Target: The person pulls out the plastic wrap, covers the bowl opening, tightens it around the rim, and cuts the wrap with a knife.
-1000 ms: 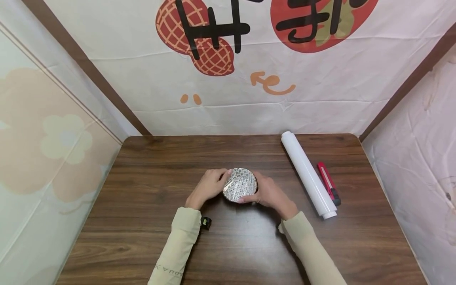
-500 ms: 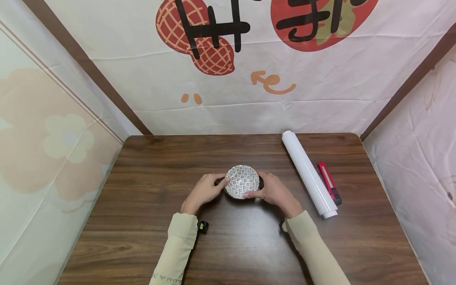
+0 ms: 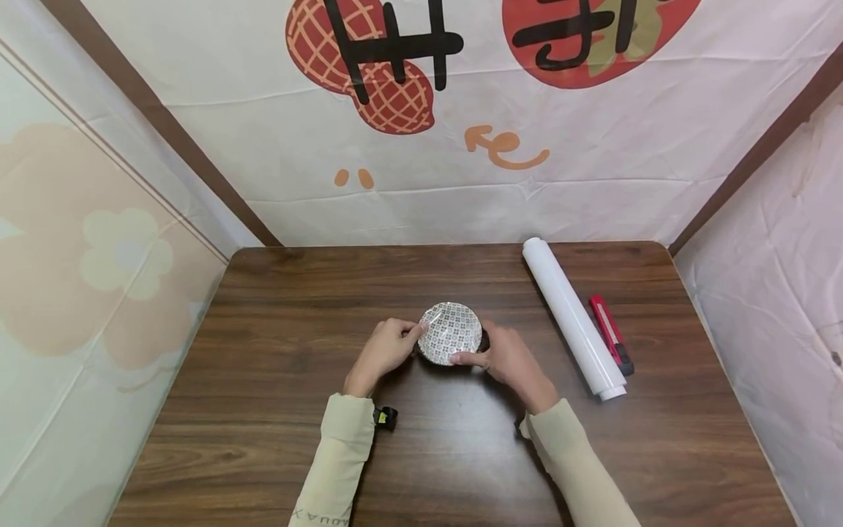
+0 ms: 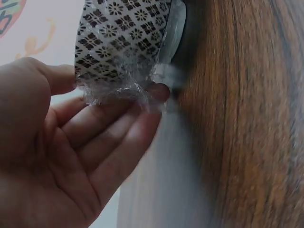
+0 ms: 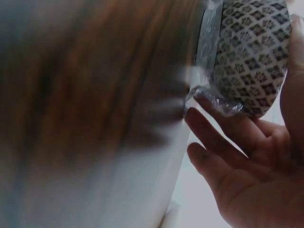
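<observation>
Between both hands, near the middle of the table, is a small round bowl with a dark flower-and-diamond pattern on white. Clear plastic wrap clings to it and bunches along its side. My left hand holds the bowl's left side, thumb at its upper edge and fingertips in the gathered wrap. On the opposite side my right hand grips it, thumb on the near edge. In the right wrist view, fingertips touch a loose fold of plastic wrap. The head view hides most fingers behind the bowl.
A white roll of wrap lies slantwise on the wooden table, right of the hands. Beside it is a red utility knife. A printed cloth wall stands behind the table's far edge.
The bowl has shifted slightly right and away in the head view, both hands moving with it. The left hand's fingers have changed their hold on its side. Roll and knife stay in place.
</observation>
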A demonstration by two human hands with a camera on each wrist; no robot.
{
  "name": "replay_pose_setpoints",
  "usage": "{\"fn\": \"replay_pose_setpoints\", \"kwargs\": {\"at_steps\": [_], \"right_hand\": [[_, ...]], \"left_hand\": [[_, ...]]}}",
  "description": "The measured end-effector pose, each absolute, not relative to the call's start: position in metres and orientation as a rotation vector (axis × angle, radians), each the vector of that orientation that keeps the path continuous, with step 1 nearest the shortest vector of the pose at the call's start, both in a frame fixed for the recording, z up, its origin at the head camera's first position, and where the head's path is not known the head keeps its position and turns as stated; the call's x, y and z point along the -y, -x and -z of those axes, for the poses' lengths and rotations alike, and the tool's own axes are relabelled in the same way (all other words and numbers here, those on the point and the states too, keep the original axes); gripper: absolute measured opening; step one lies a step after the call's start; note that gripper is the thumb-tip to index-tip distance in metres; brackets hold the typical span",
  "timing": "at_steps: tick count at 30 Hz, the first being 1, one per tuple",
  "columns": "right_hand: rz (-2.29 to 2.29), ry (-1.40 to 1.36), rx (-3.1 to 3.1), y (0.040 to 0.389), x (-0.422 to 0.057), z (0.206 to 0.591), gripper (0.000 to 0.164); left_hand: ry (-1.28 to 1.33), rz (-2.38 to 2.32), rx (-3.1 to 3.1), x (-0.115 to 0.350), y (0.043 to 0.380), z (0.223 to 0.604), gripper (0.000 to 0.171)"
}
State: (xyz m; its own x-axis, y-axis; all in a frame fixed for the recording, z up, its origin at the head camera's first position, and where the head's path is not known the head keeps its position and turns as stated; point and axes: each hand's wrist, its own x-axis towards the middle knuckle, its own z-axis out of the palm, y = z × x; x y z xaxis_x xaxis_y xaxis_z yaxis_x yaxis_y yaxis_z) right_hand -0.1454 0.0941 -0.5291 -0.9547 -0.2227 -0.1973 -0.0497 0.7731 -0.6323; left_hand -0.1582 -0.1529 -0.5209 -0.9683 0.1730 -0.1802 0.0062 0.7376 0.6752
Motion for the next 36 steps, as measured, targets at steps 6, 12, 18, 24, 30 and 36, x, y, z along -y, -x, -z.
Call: {"fn": "replay_pose_setpoints", "kwargs": {"at_steps": [6, 12, 18, 24, 30, 36], "right_hand": [[1.053, 0.173, -2.731, 0.134, -0.091, 0.53, 0.079], [1.177, 0.14, -2.696, 0.126, -0.087, 0.531, 0.05], [1.293, 0.048, -2.602, 0.123, -0.084, 0.532, 0.035], [1.354, 0.009, -2.564, 0.123, -0.083, 0.532, 0.034], [1.453, -0.002, -2.53, 0.124, -0.081, 0.533, 0.031], [1.788, -0.193, -2.292, 0.124, -0.075, 0.535, 0.032]], "left_hand": [[-0.034, -1.12, -2.651, 0.15, 0.154, 0.522, 0.044], [0.032, -1.061, -2.722, 0.148, 0.149, 0.522, 0.058], [0.099, -1.103, -2.747, 0.142, 0.142, 0.522, 0.062], [0.218, -1.284, -2.656, 0.137, 0.137, 0.525, 0.059], [0.426, -1.638, -2.414, 0.127, 0.132, 0.526, 0.054], [0.484, -1.563, -2.622, 0.124, 0.137, 0.551, 0.063]]}}
